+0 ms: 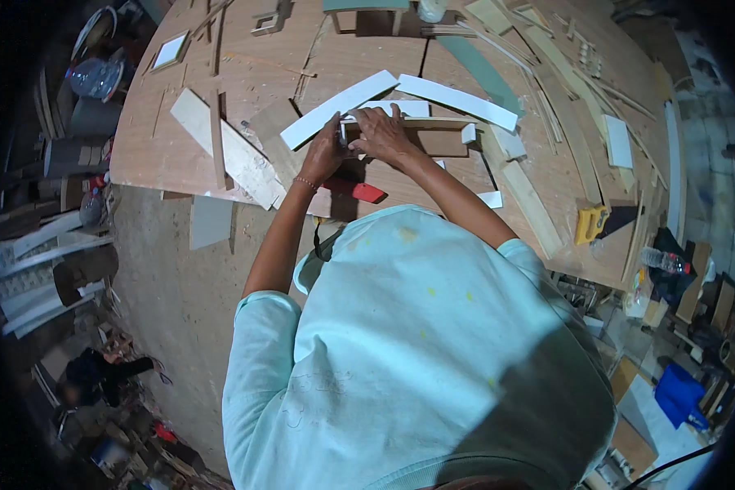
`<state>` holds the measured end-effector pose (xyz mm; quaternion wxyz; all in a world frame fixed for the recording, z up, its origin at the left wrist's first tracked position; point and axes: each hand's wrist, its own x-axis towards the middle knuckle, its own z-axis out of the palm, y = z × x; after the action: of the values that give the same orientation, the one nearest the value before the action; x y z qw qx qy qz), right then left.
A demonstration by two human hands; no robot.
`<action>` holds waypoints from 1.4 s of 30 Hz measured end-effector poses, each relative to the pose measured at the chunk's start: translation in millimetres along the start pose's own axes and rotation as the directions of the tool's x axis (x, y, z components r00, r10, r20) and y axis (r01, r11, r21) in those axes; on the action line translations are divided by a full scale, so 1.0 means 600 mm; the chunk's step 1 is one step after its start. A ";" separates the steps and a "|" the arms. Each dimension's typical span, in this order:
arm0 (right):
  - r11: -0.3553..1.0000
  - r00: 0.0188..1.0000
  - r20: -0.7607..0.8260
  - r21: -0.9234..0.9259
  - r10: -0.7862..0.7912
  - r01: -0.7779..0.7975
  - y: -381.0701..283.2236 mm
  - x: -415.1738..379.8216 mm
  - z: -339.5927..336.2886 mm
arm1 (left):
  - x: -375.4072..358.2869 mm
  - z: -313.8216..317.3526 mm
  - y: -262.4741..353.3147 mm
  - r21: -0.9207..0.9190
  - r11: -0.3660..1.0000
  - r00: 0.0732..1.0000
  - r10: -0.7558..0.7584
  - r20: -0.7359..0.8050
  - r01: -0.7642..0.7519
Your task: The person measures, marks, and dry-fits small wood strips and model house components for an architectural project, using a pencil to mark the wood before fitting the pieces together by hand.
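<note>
A small open wooden frame (437, 125) with white end pieces lies on the worktable in front of me. My left hand (325, 151) is closed around its left end. Beside it, the bent fingers of my right hand (380, 135) grip the same end from above; what lies between the fingertips is hidden. Just beyond my hands are a white board (339, 109) slanting left, another white board (457, 101) slanting right, and a shorter white strip (412, 109). Below my wrists lies a red object (359, 190), partly in shadow, whose kind I cannot make out.
On the worktable (269, 69), a yellow-handled saw (592, 223) lies at the right edge, near long wooden strips (531, 208). A pale plank (224, 151) lies left. A green curved piece (486, 73) sits behind. Scrap wood (49, 241) and a plastic jug (94, 79) stand left.
</note>
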<state>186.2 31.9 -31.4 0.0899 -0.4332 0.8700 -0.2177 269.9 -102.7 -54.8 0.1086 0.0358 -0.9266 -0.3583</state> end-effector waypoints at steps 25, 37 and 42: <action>0.905 0.922 -0.032 0.210 0.386 -0.371 0.185 -0.146 -0.158 | 0.132 0.121 0.166 0.210 0.904 0.898 0.294 0.326 -0.372; 0.906 0.940 -0.022 0.275 0.341 -0.322 0.237 -0.165 -0.120 | 0.184 0.180 0.205 0.193 0.908 0.786 0.198 0.586 -0.372; 0.918 0.948 -0.027 0.261 0.317 -0.299 0.242 -0.157 -0.115 | 0.188 0.202 0.182 0.204 0.903 0.797 0.206 0.567 -0.378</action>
<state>116.3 204.3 -39.6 0.1476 -0.2680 0.8949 -0.3248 133.6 41.3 -48.7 -0.1051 -0.1938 -0.9579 -0.1840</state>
